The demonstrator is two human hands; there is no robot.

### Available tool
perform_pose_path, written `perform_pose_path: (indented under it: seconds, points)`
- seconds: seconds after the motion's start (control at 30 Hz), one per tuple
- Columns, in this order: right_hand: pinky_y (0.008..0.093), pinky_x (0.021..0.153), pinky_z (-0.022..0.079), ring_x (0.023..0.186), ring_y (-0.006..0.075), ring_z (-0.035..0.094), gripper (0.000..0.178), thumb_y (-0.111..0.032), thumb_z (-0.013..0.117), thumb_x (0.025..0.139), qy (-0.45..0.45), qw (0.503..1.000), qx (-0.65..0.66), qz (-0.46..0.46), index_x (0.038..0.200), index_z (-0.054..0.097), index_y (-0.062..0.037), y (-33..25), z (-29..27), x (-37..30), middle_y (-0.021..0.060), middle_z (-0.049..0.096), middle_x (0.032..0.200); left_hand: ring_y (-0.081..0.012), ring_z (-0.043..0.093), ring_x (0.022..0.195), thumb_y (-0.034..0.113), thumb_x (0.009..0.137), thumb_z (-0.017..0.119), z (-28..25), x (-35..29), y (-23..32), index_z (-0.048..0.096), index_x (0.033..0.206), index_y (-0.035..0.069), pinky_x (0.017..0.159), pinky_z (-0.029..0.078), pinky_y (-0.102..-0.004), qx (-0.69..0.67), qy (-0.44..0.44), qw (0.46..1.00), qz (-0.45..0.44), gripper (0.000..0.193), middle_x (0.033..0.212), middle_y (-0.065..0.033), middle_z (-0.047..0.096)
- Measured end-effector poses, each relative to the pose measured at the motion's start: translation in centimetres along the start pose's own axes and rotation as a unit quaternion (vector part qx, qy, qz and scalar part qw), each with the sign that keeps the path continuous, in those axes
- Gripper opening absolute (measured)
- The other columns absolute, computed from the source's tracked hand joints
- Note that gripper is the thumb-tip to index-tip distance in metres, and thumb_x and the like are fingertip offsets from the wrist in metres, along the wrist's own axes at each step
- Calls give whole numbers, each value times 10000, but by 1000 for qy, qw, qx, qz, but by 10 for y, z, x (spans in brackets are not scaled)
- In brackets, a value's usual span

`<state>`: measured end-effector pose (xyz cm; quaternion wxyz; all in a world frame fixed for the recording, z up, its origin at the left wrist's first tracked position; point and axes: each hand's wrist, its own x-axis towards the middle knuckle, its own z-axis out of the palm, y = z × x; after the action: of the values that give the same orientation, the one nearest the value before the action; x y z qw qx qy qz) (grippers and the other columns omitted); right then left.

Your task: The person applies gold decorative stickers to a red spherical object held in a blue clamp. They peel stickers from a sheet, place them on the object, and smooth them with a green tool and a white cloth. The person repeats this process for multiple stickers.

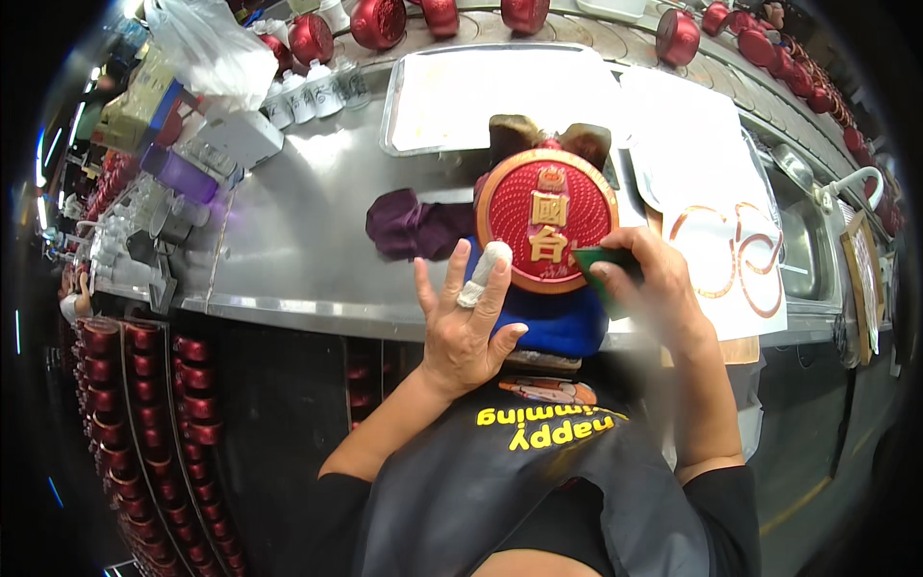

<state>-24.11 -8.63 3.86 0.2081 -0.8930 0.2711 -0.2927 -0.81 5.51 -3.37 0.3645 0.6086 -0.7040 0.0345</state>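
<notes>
A round red disc (547,219) with a gold rim and raised gold lettering, upright, shows its whole face; a flat green piece (591,273) slants across its rim between four and five o'clock.

Up at top centre a shallow tray (388,125) lies on the steel counter (308,216). Over at upper left I see a plastic bag (216,48), white bottles (322,91) beside it and a purple tub (180,173) below. A sink (812,260) with a white tap (854,181) is at right; red pots (378,21) line the top edge.
</notes>
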Motion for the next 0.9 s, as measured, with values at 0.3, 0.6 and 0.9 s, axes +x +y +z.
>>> perform_pose_path:
  seconds: [0.3, 0.6, 0.9]
  points:
    - [317, 840, 536, 906, 234, 677, 180, -53, 712, 934, 47, 995, 83, -23, 1102, 662, -13, 50, -29, 75, 135, 684, 981, -461, 241, 1537, 553, 967, 628, 6, 24, -11, 176, 1618, -41, 1218, 64, -641, -70, 18, 997, -25, 990, 1618, -273, 339]
    - [410, 719, 562, 822, 366, 706, 246, -187, 733, 937, -93, 995, -26, 13, 1051, 600, -14, 9, -15, 150, 201, 710, 891, -491, 247, 1507, 616, 829, 755, 11, 28, -22, 29, 1604, -87, 1227, 158, -598, -184, -78, 972, -126, 1274, 1618, -350, 211]
    - [406, 745, 552, 789, 325, 682, 154, -106, 743, 882, 37, 995, -69, -67, 975, 642, -37, -7, -5, 135, 153, 668, 867, -452, 392, 1384, 408, 729, 878, 14, 36, -30, 126, 1601, -57, 1206, 204, -573, -178, -53, 976, -110, 1242, 1489, -306, 412]
